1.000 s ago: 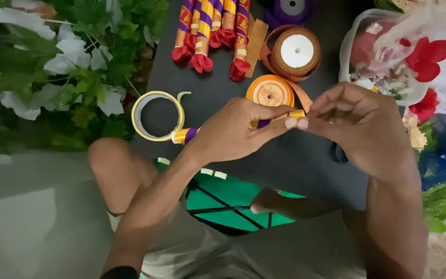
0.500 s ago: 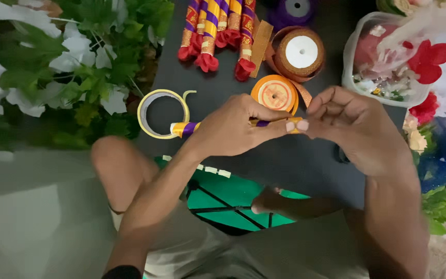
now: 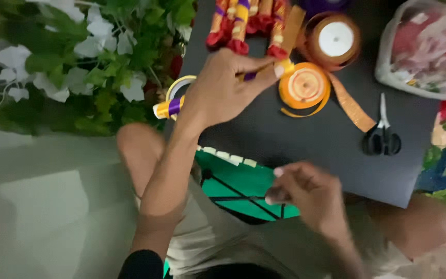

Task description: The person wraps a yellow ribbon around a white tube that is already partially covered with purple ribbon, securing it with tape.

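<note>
A: Nearest the camera, what is the right hand (image 3: 305,194) doing?

B: It hangs low by the near edge of the dark surface (image 3: 305,150), over the lap, fingers curled with the tips pinched together. Whether anything sits between them, the view is too blurred to tell.

A: And the left hand (image 3: 222,88)?

B: It is farther in, toward the surface's left edge, closed around a ribbon-wrapped stick (image 3: 218,88). The yellow-and-purple end pokes out to the left past the wrist, and the other end shows at the fingertips, close beside the orange ribbon spool (image 3: 304,85). Holding it by the middle probably keeps the wrapping from loosening.

A: What lies around it?

B: A yellow tape ring (image 3: 177,88) is partly hidden behind that hand. A loose tail of gold ribbon (image 3: 351,106) trails from the orange spool toward the right, ending near the black-handled scissors (image 3: 382,135), which lie within easy reach.

A: And at the far edge?

B: A row of finished wrapped sticks (image 3: 246,23), set side by side, a brown spool (image 3: 334,40) next to them, and a clear bag of flowers (image 3: 424,49) in the far right corner. White blossoms and leaves (image 3: 78,62) lie off the left edge.
</note>
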